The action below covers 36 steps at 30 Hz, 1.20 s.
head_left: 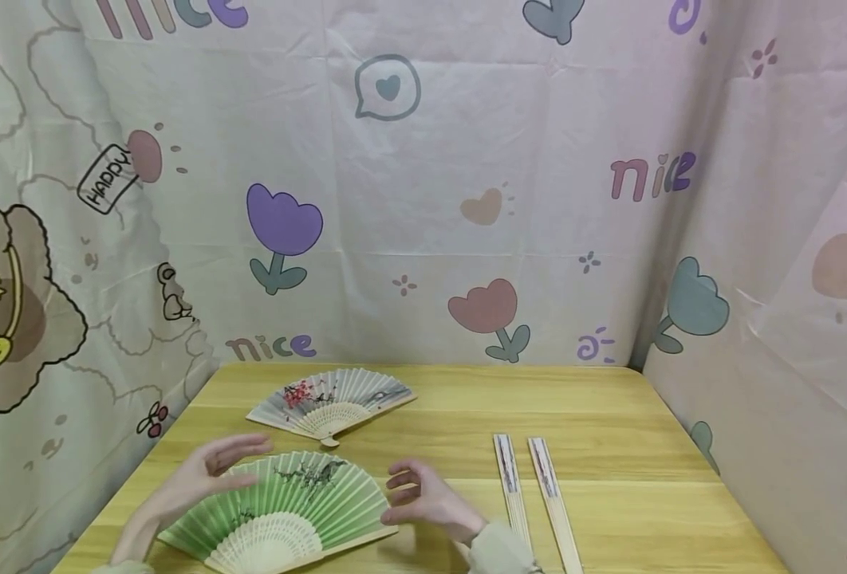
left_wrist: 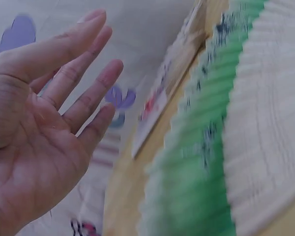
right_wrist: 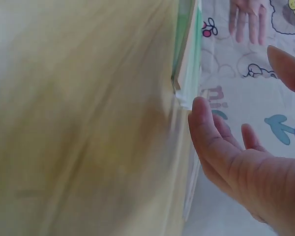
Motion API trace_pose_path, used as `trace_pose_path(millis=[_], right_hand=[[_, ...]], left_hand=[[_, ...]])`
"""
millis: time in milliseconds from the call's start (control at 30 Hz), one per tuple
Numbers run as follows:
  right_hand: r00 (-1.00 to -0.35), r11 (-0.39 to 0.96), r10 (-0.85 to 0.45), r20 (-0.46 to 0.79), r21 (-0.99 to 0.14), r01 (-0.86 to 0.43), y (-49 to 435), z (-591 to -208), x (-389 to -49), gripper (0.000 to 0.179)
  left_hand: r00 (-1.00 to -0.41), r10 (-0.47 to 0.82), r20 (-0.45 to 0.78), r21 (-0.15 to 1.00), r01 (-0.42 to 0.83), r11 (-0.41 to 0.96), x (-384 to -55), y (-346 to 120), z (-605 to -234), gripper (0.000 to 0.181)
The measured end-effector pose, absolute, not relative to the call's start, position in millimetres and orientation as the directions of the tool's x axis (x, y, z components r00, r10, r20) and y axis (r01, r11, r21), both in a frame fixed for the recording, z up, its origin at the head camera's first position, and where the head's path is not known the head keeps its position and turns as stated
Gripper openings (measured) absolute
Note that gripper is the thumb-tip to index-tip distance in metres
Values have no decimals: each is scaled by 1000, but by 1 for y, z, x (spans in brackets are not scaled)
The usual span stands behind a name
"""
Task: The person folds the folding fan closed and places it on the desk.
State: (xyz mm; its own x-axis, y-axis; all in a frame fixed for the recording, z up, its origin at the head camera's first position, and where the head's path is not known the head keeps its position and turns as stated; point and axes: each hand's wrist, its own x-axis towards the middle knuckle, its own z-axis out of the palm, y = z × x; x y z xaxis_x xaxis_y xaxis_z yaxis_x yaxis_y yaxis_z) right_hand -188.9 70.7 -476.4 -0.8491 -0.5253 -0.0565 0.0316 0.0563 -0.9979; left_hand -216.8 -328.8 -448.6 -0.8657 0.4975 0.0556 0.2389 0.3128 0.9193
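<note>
On the near left part of the tabletop (head_left: 624,446), a green fan (head_left: 287,498), spread wide like a big leaf. Pale green along the wavy top edge, darker green lower down, with dark twigs painted on. Creamy sticks with lots of tiny holes at the bottom, and a straight creamy stick along the right edge. Bottom tip cut off in the head view.

Over the left side of the green fan, the left hand (head_left: 197,478). Fingers (left_wrist: 91,98) loose and spread apart, with the palm in plain sight in the left wrist view. At the right end of the green fan, the right hand (head_left: 427,498). Fingers (right_wrist: 209,135) softly bent, with a gap between them and the thumb. Very close to the fan's right tip; touching or just apart, hard to tell. Around the right wrist, a light sleeve (head_left: 498,550).

Behind the green fan, near but apart, a gray fan (head_left: 352,391), also spread wide. Red blossoms on the left part, creamy sticks below.

To the right of the right hand, two folded fans (head_left: 554,502), side by side, with a small gap between. Long, thin and creamy.

Behind and at both sides, a whitish cloth (head_left: 438,143) with printed tulips (head_left: 283,223).
</note>
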Motion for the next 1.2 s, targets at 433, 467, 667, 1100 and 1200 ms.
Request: trace_pose_path(millis=[433,467,667,1100,1200], right_hand=[[-836,81,-540,-98,-995,64,62,-483,-191,61],[-833,88,-545,-98,-994,59,62,-484,-192,62],[-809,123,-578,-110,-991,47,63,-484,-195,59],[-786,128,-606,-121,-990,54,65,-484,-197,57],[-788,130,-603,-125,-990,57,65,-484,-198,57]], left_hand=[[-942,332,-57,938,64,341,-191,-388,-489,57],[-949,309,-64,934,52,352,-190,-390,-492,58],[-958,285,-31,923,82,376,-186,-397,-502,59],[-963,226,-144,830,7,558,-180,-416,-504,76],[-958,236,-163,820,1,572,-178,-418,-504,80]])
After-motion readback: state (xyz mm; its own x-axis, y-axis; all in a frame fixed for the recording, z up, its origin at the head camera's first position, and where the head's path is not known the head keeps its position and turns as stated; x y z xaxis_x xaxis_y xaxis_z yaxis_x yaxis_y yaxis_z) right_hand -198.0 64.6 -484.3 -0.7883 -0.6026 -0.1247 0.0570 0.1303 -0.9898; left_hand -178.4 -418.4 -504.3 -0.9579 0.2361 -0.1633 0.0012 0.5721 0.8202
